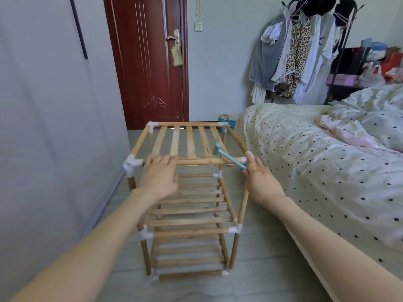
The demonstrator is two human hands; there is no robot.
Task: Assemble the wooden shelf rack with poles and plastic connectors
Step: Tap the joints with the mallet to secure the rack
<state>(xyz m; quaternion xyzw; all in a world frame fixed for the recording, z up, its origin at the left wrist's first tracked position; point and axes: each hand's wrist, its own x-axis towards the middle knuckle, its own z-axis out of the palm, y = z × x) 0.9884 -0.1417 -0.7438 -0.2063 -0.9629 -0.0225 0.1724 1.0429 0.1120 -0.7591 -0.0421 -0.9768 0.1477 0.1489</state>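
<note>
One wooden rack (189,192) with three slatted shelves, one blue hammer (229,156), two hands, one bed (316,149).

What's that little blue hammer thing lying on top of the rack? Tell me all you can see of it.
The small hammer looks like light blue plastic, with a stubby head and a thin straight handle. It lies flat on the top shelf slats, head toward the far side, handle slanting over the near right corner. The right hand has its fingertips at the handle's end.
</note>
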